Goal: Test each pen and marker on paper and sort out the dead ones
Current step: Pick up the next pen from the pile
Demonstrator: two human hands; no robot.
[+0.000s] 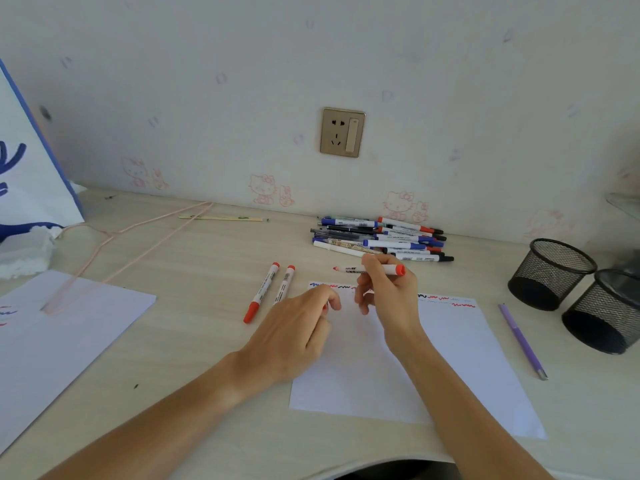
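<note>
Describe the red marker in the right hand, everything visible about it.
The red marker has a white barrel with dark print and a red end at the right. Its cap is off, and the small red tip points left. It lies nearly level in the air above the far edge of the test paper, just in front of the pen pile. The right hand pinches it around the middle of the barrel; nothing else touches it. It looks like plastic.

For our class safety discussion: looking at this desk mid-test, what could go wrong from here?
1. The uncapped red marker in the right hand could dry out or smear the left hand close by.
2. The two red markers beside the test paper sit unlabelled, so they might get confused with the untested pile.
</note>
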